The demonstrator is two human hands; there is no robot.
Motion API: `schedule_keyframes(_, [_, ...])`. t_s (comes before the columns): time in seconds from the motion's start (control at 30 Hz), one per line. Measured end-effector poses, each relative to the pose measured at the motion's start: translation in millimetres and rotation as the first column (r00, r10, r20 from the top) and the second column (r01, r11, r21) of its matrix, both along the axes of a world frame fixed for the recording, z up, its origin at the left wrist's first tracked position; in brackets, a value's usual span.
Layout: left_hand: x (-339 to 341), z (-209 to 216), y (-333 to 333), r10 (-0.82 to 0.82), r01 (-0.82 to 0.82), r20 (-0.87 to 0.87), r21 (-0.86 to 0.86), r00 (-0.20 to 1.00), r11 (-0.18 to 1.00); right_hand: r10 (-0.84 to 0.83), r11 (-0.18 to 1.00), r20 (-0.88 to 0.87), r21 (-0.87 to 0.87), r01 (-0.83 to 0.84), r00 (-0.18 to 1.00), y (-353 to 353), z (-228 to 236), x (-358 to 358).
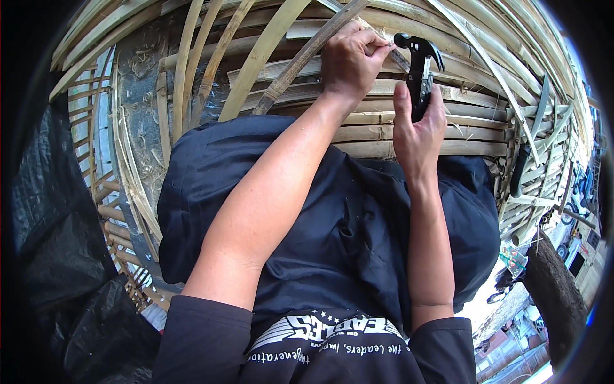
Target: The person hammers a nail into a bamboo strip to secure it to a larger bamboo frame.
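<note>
My right hand (421,131) grips a black claw hammer (419,61) by its short handle, head up, with the rounded face toward my left hand and the curved claw to the right. My left hand (350,61) is closed in a pinch at the far middle, on the bamboo slats (448,132). Whatever sits between its thumb and fingertip is too small to make out. A narrow grey-brown strip (400,61) lies between the pinch and the hammer. Beside the left hand, a brown bamboo stick (307,56) slants across the slats.
Long split bamboo strips (265,54) lie across the far left. To the right, a long blade (542,105) with a black handle (519,171) rests among woven bamboo. Black sheeting (64,256) hangs at left; a dark trunk (553,281) stands lower right. Dark cloth covers my lap.
</note>
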State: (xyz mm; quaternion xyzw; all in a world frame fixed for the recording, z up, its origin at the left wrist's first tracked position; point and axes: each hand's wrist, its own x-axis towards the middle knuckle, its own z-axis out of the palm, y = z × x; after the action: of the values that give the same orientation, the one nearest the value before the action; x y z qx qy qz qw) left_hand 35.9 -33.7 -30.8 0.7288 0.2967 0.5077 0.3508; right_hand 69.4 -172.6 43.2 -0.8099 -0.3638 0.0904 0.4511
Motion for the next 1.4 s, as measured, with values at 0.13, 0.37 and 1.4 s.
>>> schedule_keyframes(0.13, [-1.7,1.5,2.0,0.016,-0.015,-0.029,0.023,0.999,1.000,0.081,0.993,0.151,-0.096,-0.067,0.985,-1.5,0.7,-2.2])
schedule_keyframes(0.37, [-0.9,3.7,-0.3,0.002,-0.002,-0.006,-0.032,1.000,0.999,0.067,0.997,0.226,-0.040,-0.060,0.972,-3.1,0.2,-7.9])
schedule_keyframes(1.4, [1.2,0.5,1.0,-0.001,0.001,0.001,-0.029,1.000,1.000,0.078,0.970,0.326,-0.242,0.003,0.942,-6.3,-21.3,-5.2])
